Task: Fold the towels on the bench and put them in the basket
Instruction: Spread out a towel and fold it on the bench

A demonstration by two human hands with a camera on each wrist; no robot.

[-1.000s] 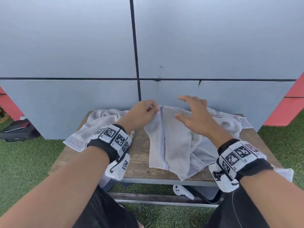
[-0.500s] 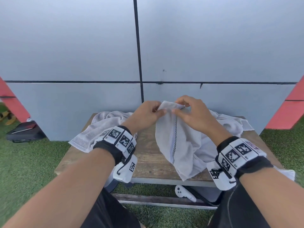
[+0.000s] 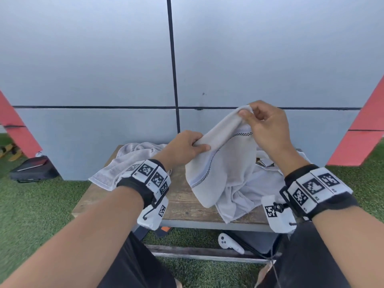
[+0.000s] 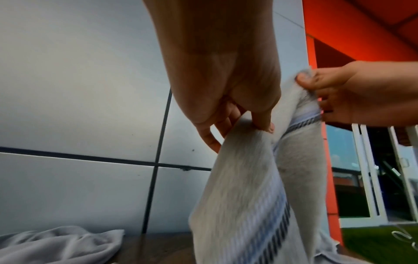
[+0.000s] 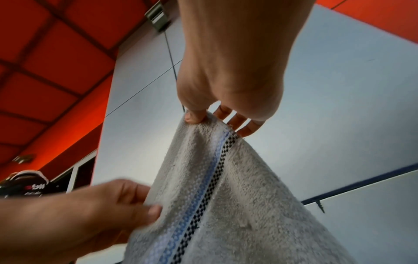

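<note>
Wooden surface on green turf fronts grey wall panels. Left hand and right hand each pinch the raised towel.

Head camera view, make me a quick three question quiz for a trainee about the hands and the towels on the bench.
1. True or false: both hands hold the same towel.
2. Which hand is raised higher in the head view?
A. left hand
B. right hand
C. both level
3. Fill in: a second, crumpled towel lies on the ______ end of the bench, on the person's own side.

Key:
1. True. The left hand pinches one part of the edge and the right hand pinches a corner further along.
2. B.
3. left.
</note>
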